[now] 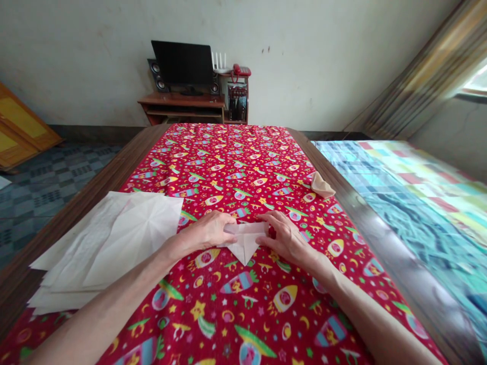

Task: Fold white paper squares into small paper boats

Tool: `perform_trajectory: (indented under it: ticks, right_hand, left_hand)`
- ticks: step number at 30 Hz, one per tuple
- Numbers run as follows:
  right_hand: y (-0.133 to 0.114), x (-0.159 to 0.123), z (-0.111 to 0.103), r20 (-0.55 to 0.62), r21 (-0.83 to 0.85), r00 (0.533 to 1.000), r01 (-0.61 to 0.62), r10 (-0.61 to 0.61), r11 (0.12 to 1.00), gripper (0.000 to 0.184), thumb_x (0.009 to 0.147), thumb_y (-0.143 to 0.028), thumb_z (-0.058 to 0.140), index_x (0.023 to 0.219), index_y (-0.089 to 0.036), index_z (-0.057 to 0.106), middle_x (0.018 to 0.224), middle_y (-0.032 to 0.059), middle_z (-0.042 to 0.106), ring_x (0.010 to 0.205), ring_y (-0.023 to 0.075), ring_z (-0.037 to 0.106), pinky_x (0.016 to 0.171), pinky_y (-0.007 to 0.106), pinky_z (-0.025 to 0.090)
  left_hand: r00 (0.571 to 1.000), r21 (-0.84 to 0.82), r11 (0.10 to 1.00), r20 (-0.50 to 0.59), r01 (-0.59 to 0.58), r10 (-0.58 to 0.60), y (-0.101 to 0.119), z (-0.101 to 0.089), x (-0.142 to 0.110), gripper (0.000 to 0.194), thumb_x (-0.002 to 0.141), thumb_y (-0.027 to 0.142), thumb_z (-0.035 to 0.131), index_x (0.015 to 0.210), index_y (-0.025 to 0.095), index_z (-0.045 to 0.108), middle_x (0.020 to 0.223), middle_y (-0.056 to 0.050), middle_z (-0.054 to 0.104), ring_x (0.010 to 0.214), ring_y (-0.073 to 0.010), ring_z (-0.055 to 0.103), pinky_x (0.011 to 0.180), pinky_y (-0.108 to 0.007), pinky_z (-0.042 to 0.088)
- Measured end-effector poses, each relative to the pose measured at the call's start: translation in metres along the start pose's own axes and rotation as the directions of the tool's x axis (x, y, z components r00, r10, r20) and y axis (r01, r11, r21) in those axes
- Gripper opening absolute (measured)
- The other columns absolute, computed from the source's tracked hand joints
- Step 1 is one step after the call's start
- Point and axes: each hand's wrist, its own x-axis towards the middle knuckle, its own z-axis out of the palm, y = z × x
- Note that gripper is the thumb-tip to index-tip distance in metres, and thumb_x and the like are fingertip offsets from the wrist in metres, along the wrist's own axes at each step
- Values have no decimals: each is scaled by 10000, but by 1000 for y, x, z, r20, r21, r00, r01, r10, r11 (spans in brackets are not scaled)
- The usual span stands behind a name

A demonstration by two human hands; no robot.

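Two hands, left hand [213, 229] and right hand [283, 236], pinch the folded paper's [244, 242] opposite edges, cloth [238, 167] open beyond.

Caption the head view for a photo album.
Two hands hold a folded white paper over a red rocket-print cloth, loose sheets alongside.

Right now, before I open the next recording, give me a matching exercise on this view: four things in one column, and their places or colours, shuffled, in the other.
Things
1. Pointed folded paper
2. White sheets
3. Small cream folded piece
4. Telephone

Places or colours
A. Near the right edge of the patterned cloth
B. Red, to the right of the monitor
C. Between the left hand and the right hand
D. In a loose pile on the left

Pairs: 1-C, 2-D, 3-A, 4-B
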Motion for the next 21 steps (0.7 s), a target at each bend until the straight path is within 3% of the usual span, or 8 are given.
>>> perform_trajectory:
  ticks: [3, 5, 8, 10, 12, 14, 17, 21]
  right_hand:
    - [-2, 8, -5, 41, 142, 997, -69, 63, 987, 124, 786, -188, 662, 909, -191, 651, 795, 13, 639, 686, 149, 589, 624, 265, 462]
    - [-4, 14, -10, -35, 201, 999, -31, 39, 979, 37, 816, -175, 631, 786, -189, 646, 734, -2, 632, 654, 129, 581, 603, 243, 444]
    - [-8, 21, -20, -245, 79, 961, 151, -128, 985, 75, 863, -199, 594, 802, -190, 636, 789, 21, 640, 745, 146, 575, 688, 277, 439]
    - [-11, 23, -25, -288, -113, 917, 255, -277, 960, 92, 894, -198, 550, 846, -189, 628, 840, 40, 647, 786, 163, 555, 723, 312, 420]
    - [-14, 20, -25, -239, -293, 890, 315, -388, 903, 119, 916, -191, 509, 868, -187, 618, 861, 48, 648, 779, 172, 528, 713, 334, 392]
    - [-15, 14, -21, -144, -399, 886, 356, -441, 845, 150, 934, -186, 472, 876, -183, 611, 871, 51, 645, 755, 175, 503, 687, 342, 366]
    - [-16, 1, -11, 10, -425, 891, 414, -453, 805, 211, 956, -182, 414, 863, -173, 603, 882, 60, 635, 762, 180, 494, 676, 341, 357]
    - [-15, -11, -3, 162, -380, 903, 430, -399, 819, 282, 972, -163, 346, 869, -177, 607, 903, 81, 623, 821, 195, 508, 707, 346, 385]
  left_hand:
    - [997, 6, 1000, -81, 13, -12, 6, -2, -6, 161, 744, 309, 655, 675, 180, 586, 586, 48, 558, 560, -115, 518, 499, -220, 278]
    - [968, 48, 998, -242, -51, 61, 13, -6, -10, 137, 774, 244, 647, 677, 179, 574, 652, 29, 588, 635, -128, 542, 567, -224, 337]
    - [826, 221, 964, -508, -148, 243, 23, -15, -17, 113, 843, 157, 577, 731, 178, 576, 763, -7, 628, 776, -162, 566, 711, -263, 401]
    - [744, 359, 923, -578, -138, 336, 28, -19, -22, 124, 876, 134, 522, 776, 172, 584, 802, -23, 640, 820, -186, 566, 748, -302, 408]
    - [715, 470, 875, -573, -114, 401, 30, -18, -29, 150, 892, 120, 481, 799, 169, 588, 824, -32, 643, 825, -202, 562, 744, -332, 407]
    - [746, 558, 823, -503, -106, 437, 29, -11, -36, 167, 896, 116, 463, 796, 167, 586, 831, -39, 636, 813, -214, 554, 727, -352, 405]
    - [836, 645, 752, -336, -131, 434, 27, 3, -47, 159, 880, 99, 472, 792, 167, 585, 822, -42, 622, 789, -221, 543, 712, -366, 409]
    - [913, 622, 764, -192, -170, 359, 29, 15, -63, 146, 849, 66, 486, 854, 158, 599, 880, -60, 628, 829, -231, 549, 760, -385, 426]
